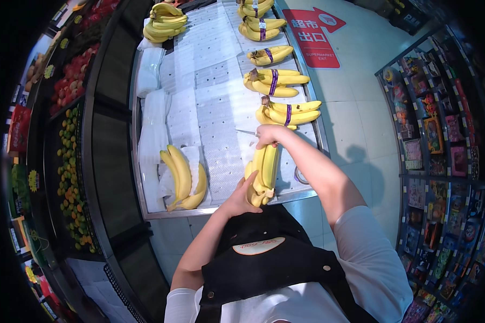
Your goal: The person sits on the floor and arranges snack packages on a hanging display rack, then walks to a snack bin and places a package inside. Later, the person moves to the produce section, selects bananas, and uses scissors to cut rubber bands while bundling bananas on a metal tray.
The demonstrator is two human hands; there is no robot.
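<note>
A bunch of yellow bananas [265,165] lies at the table's near edge, its stem end towards me. My left hand [240,196] grips its left side near the stems, with the thumb on top. At the far tips is my right hand [268,135], closed around a small tool with a thin pointed metal blade [246,132] that points left; its handle is hidden in my fingers. Right of the bunch, a roll of purple tape [302,176] is partly covered by my right forearm. Loose bananas [182,177] rest at the near left corner.
Several bunches with purple bands [273,82] line the right side of the padded display table [218,117]. Unbanded bananas [165,26] sit at the far left. Produce bins [70,173] stand left, toy shelves [436,133] right. A red floor sign [313,38] bears writing.
</note>
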